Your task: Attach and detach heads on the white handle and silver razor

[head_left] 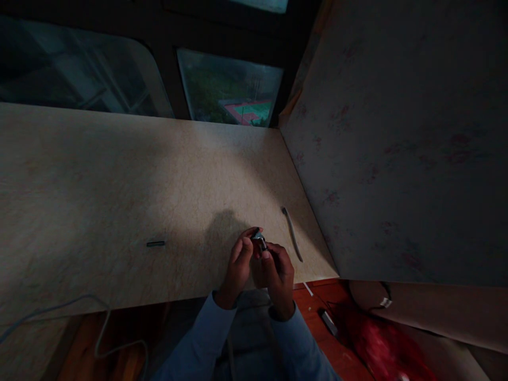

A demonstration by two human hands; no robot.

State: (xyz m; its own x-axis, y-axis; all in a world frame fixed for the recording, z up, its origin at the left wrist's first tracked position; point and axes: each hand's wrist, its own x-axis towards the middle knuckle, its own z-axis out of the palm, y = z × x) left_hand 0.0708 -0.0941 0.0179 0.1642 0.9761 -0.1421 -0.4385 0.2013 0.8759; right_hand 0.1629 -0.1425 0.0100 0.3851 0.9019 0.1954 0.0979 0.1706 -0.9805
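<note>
Close together over the near edge of the table, both my hands hold one small dark piece with a shiny curved metal part (259,239). My left hand (239,259) pinches its upper left end between thumb and fingers. My right hand (278,267) grips the lower right end, thumb on top. The exact kind of this piece is too small and dim to make out. Just right of my right hand lies a thin, slightly curved grey stick with a dark tip (292,235). Farther left rests a short dark bar (155,244).
The pale marbled table (198,174) runs up to a window (234,90). A wall with a faded flower pattern (389,148) bounds it on the right. At lower left a grey cable (85,297) hangs over the edge. Red cloth (381,338) lies at lower right.
</note>
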